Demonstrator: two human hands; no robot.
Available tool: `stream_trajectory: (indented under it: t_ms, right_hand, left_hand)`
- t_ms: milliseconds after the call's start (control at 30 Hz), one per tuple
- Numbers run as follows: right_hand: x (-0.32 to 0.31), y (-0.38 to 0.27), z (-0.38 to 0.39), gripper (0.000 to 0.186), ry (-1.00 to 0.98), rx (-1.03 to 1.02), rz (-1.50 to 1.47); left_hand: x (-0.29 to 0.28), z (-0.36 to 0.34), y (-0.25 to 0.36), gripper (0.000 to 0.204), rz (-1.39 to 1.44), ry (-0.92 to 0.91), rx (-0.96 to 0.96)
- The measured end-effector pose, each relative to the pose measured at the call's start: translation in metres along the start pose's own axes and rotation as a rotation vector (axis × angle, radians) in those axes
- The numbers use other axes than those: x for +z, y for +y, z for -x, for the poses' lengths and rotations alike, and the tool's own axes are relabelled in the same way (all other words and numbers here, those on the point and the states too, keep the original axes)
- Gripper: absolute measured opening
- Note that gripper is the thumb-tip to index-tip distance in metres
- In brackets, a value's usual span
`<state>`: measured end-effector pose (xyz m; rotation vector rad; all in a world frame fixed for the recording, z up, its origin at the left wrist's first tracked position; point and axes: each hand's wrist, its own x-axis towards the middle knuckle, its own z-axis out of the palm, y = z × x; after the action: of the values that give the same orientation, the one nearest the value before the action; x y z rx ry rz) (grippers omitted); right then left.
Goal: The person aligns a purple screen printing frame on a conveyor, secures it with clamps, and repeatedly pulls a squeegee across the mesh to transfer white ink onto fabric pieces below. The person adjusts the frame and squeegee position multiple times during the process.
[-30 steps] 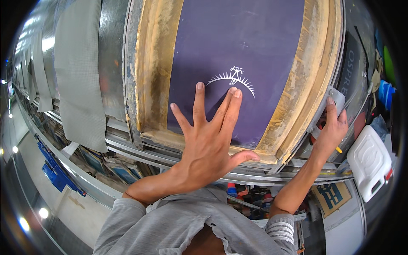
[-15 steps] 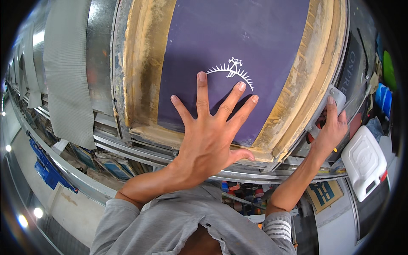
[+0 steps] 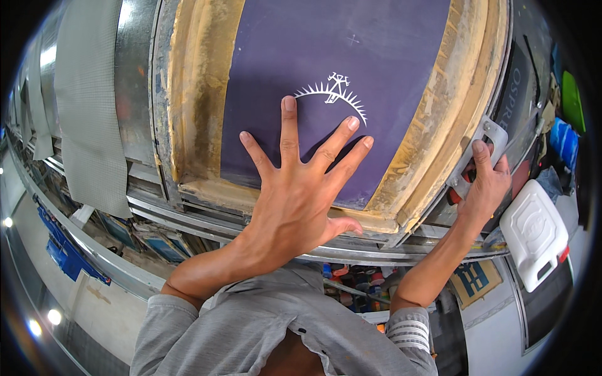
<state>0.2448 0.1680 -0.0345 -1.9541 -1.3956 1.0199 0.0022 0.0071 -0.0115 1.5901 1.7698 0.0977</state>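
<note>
Left hand (image 3: 285, 188) open, palm down, fingers fanned wide over purple panel (image 3: 351, 56), which sits at 12 o'clock in view; real contact or slight hover, can't tell. White spiky arc design (image 3: 333, 94) on panel, at 1 o'clock from that hand; one fingertip just beside the arc's left end, another near its right end. Right hand (image 3: 483, 185) at 3 o'clock, fingers curled, gripping grey metal handle plate (image 3: 493, 129) beside the frame; some fingers hidden. Worn tan frame (image 3: 207, 94) borders panel at 9, 3 and 6 o'clock. White jug (image 3: 534, 229) between 3 and 4, blue bundle (image 3: 564, 143) between 2 and 3, green item (image 3: 572, 100) at 2. Grey textured sheet (image 3: 91, 113) hangs between 9 and 10. Coloured containers (image 3: 376, 277) around 5 o'clock, partly hidden, below the rail.
</note>
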Motion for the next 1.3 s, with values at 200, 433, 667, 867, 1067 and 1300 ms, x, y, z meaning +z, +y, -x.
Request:
stream_trajectory:
  t_ms: [200, 433, 667, 867, 1067, 1300]
  right_hand:
    - [-0.006, 0.005, -0.006, 0.038, -0.077, 0.066, -0.035]
    - [-0.005, 0.007, -0.005, 0.036, -0.058, 0.053, -0.085]
    - [-0.006, 0.006, -0.007, 0.034, -0.070, 0.018, -0.017]
    - [-0.007, 0.007, -0.008, 0.029, -0.084, 0.010, -0.034]
    - [-0.008, 0.006, -0.005, 0.027, -0.066, 0.033, -0.045]
    - [-0.004, 0.003, -0.007, 0.025, -0.046, 0.018, -0.090]
  left_hand:
    - [-0.001, 0.000, 0.000, 0.111, 0.013, -0.013, -0.003]
    - [0.008, 0.003, 0.007, 0.115, 0.034, 0.006, -0.053]
    - [0.007, 0.004, 0.007, 0.113, 0.021, 0.068, -0.051]
    - [0.006, 0.003, 0.007, 0.116, 0.044, 0.014, -0.059]
    - [0.006, 0.002, 0.011, 0.118, 0.048, 0.008, -0.070]
    - [0.004, 0.000, 0.008, 0.115, 0.009, 0.034, -0.060]
